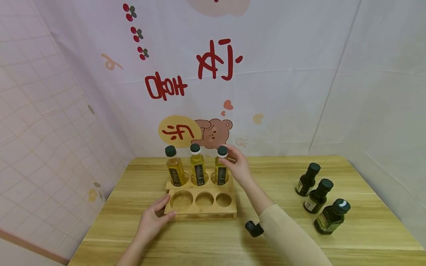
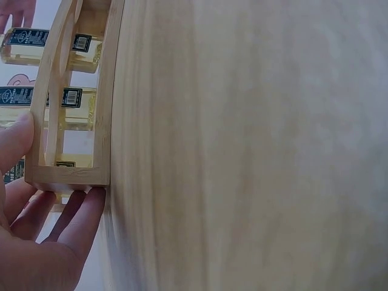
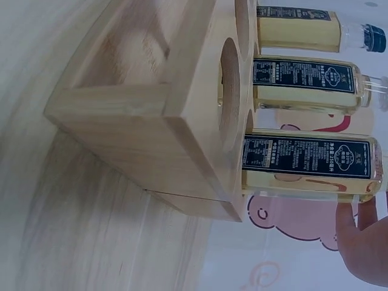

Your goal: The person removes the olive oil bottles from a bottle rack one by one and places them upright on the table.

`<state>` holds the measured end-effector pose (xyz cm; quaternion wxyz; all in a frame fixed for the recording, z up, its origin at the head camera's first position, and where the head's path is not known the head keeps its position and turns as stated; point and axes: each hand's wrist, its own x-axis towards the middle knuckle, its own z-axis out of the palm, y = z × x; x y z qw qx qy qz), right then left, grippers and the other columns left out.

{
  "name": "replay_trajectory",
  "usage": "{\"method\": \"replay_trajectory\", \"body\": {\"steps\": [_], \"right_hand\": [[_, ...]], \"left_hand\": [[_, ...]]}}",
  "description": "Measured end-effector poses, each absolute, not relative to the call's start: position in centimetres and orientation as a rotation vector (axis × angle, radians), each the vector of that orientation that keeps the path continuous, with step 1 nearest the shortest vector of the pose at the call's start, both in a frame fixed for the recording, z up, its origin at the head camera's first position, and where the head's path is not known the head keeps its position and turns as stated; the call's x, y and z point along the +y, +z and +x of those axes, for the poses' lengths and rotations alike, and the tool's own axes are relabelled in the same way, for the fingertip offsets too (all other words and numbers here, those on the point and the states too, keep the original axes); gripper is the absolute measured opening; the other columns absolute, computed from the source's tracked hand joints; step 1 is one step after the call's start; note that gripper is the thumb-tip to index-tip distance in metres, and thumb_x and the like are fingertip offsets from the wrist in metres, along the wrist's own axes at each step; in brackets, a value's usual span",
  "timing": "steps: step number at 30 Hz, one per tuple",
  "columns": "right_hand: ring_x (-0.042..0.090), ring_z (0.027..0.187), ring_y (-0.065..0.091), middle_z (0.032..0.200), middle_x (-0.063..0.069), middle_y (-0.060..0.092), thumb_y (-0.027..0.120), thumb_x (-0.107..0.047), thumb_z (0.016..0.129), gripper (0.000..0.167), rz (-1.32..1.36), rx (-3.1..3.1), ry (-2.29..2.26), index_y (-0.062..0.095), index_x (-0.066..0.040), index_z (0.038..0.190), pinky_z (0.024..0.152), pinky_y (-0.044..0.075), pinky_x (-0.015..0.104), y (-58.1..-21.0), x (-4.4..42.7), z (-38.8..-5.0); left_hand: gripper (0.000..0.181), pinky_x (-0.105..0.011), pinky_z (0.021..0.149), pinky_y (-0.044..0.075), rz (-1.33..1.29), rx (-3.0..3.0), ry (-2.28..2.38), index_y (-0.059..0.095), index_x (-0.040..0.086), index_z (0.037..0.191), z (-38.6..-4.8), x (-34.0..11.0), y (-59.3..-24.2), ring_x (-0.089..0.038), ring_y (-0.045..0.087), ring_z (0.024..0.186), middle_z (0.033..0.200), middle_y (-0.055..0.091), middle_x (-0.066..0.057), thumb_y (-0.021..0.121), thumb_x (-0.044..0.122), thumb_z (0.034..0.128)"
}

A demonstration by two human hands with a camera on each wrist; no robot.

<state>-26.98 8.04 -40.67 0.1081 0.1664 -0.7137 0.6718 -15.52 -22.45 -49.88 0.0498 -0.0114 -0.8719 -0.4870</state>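
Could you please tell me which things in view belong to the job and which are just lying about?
In use:
- wooden rack, held by the left hand
- right yellow bottle, pinched by the right hand
- two yellow bottles beside it

Apparently set aside:
- three dark bottles, perhaps for later

I have room to pass over the pale wooden tabletop between the two-tier light-wood rack and three dark glass bottles at right, though a beige sleeve crosses the near part. The rack's three front holes open upward; behind them, three clear, green-capped bottles of yellow liquid leave me narrow gaps. The left hand blocks the rack's left end.
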Motion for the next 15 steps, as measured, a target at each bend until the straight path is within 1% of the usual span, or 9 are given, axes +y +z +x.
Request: {"method": "replay_trajectory", "body": {"steps": [4, 7, 11, 15], "right_hand": [[0.033, 0.115, 0.059, 0.124, 0.019, 0.063, 0.071, 0.003, 0.089, 0.05, 0.505, -2.074, 1.986, 0.058, -0.004, 0.137, 0.102, 0.046, 0.047, -40.7, 8.2, -27.1], [0.03, 0.114, 0.06, 0.124, 0.017, 0.063, 0.071, 0.002, 0.09, 0.049, 0.536, -2.053, 1.97, 0.058, -0.004, 0.137, 0.102, 0.046, 0.046, -40.3, 8.4, -27.0], [0.027, 0.111, 0.061, 0.122, 0.019, 0.063, 0.069, 0.005, 0.09, 0.048, 0.576, -2.014, 1.957, 0.057, -0.001, 0.136, 0.099, 0.048, 0.046, -39.3, 9.0, -26.7], [0.019, 0.107, 0.062, 0.121, 0.021, 0.063, 0.068, 0.007, 0.089, 0.049, 0.6, -1.984, 1.945, 0.056, 0.0, 0.136, 0.097, 0.049, 0.044, -38.2, 9.8, -26.3]], "left_hand": [[0.073, -0.047, 0.111, 0.034, -0.036, -2.657, -1.488, 0.053, 0.006, 0.142, -15.5, -22.5, -49.9, -0.032, 0.037, 0.14, 0.149, 0.048, -0.009, 0.084, 0.03, 0.08], [0.074, -0.047, 0.111, 0.034, -0.03, -2.658, -1.496, 0.053, 0.007, 0.143, -15.5, -22.4, -49.9, -0.031, 0.036, 0.141, 0.149, 0.047, -0.008, 0.084, 0.031, 0.0802], [0.073, -0.045, 0.109, 0.036, -0.031, -2.653, -1.498, 0.053, 0.007, 0.143, -15.5, -22.4, -49.9, -0.031, 0.037, 0.14, 0.149, 0.047, -0.008, 0.084, 0.03, 0.0804], [0.073, -0.046, 0.11, 0.036, -0.03, -2.657, -1.485, 0.053, 0.007, 0.142, -15.5, -22.4, -49.8, -0.031, 0.037, 0.14, 0.149, 0.047, -0.009, 0.084, 0.03, 0.0804]]}}
